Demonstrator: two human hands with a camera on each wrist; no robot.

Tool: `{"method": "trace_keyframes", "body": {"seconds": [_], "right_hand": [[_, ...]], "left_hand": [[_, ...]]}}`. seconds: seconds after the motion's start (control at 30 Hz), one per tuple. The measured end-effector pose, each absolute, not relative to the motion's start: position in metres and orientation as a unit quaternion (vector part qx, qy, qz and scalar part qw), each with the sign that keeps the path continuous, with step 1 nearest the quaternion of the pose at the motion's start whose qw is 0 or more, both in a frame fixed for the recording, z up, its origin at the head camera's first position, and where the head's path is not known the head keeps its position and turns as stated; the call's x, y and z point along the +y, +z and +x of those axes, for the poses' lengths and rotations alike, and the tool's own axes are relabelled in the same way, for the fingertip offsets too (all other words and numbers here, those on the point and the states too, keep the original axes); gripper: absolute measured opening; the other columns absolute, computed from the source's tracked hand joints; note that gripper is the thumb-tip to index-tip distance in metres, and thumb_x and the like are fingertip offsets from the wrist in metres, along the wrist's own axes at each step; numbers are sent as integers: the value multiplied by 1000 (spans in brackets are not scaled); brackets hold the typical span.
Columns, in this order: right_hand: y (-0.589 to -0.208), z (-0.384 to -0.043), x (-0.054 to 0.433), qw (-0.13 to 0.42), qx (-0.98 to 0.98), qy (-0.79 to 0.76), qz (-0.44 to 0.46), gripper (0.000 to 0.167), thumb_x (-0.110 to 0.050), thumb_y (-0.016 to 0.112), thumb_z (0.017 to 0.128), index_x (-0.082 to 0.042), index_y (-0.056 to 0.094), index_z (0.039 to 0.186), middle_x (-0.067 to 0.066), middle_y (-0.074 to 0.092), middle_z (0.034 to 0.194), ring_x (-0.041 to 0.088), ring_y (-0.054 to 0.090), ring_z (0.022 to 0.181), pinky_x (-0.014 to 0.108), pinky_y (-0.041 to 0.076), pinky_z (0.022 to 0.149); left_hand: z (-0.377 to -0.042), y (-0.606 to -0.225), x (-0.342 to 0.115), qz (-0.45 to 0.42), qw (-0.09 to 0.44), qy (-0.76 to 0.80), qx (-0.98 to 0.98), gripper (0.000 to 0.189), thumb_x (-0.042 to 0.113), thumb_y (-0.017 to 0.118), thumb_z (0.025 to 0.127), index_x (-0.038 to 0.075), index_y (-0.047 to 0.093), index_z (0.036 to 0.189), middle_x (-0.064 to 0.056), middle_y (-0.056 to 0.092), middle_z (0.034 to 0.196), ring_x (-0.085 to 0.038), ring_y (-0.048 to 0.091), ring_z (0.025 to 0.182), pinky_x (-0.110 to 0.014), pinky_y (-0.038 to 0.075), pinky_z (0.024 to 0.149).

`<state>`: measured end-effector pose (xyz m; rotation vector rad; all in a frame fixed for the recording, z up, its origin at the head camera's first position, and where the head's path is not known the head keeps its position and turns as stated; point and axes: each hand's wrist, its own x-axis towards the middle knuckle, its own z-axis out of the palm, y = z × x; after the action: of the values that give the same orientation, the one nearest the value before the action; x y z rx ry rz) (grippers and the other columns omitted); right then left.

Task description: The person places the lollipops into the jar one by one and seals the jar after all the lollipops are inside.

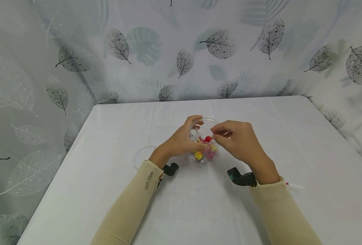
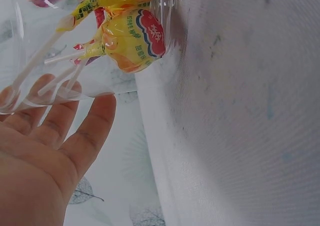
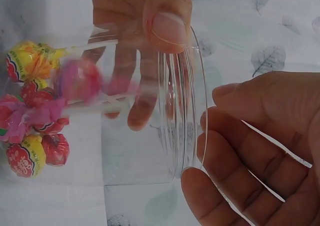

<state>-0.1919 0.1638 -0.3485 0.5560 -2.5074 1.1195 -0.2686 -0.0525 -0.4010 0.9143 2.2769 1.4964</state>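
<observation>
My left hand [image 1: 182,137] grips a clear plastic jar [image 3: 135,168] around its side near the mouth, the thumb across the near side and the fingers behind it. Wrapped lollipops [image 2: 132,40] in yellow, red and pink lie in the jar, heads toward the bottom and sticks toward the mouth. One pink lollipop [image 3: 80,80] inside is blurred in the right wrist view. At the rim is my right hand [image 1: 240,141], fingers loosely bent, nothing between thumb and fingertips.
A clear round lid [image 1: 135,159] lies on the white table [image 1: 193,211] beside my left wrist. Close to my right sleeve lies a single lollipop [image 1: 294,185] with a white stick. Leaf-patterned cloth [image 1: 184,44] hangs behind and beside the table.
</observation>
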Motion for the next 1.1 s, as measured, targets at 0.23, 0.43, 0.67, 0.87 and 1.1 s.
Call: {"method": "trace_keyframes", "body": {"seconds": [0.23, 0.43, 0.67, 0.87, 1.1], "right_hand": [[-347, -191, 163, 171, -874, 408, 200, 14, 5, 74, 89, -3, 81, 99, 8, 79, 94, 21, 74, 82, 33, 59, 75], [-345, -187, 172, 178, -880, 404, 177, 13, 2, 76, 90, -5, 81, 100, 6, 79, 94, 20, 73, 83, 20, 54, 74], [-351, -170, 211, 121, -923, 353, 92, 19, -12, 77, 94, -6, 79, 112, 10, 78, 104, 24, 71, 91, 22, 54, 71], [-363, -154, 252, 59, -948, 310, 43, 29, -22, 77, 95, -6, 76, 119, 11, 77, 105, 29, 69, 96, 34, 51, 70], [-382, -136, 280, -31, -963, 268, 20, 45, -32, 79, 94, -2, 71, 126, 21, 72, 115, 39, 64, 108, 46, 55, 79]], "left_hand": [[-267, -400, -53, 310, 130, 512, 790, 97, 24, 86, 84, 21, 26, 159, 0, 45, 155, -27, 41, 147, -54, 37, 116], [-267, -399, -53, 306, 139, 517, 787, 97, 25, 86, 84, 23, 25, 160, -2, 44, 158, -24, 40, 146, -55, 38, 116], [-267, -400, -51, 301, 140, 510, 794, 99, 26, 88, 83, 23, 25, 160, 2, 44, 156, -25, 39, 148, -54, 38, 116], [-266, -398, -52, 301, 137, 509, 795, 98, 24, 87, 85, 24, 25, 161, -1, 43, 159, -21, 40, 146, -53, 40, 114], [-266, -399, -51, 303, 133, 504, 798, 99, 28, 88, 84, 25, 25, 160, 3, 45, 157, -18, 40, 146, -53, 38, 116]]}}
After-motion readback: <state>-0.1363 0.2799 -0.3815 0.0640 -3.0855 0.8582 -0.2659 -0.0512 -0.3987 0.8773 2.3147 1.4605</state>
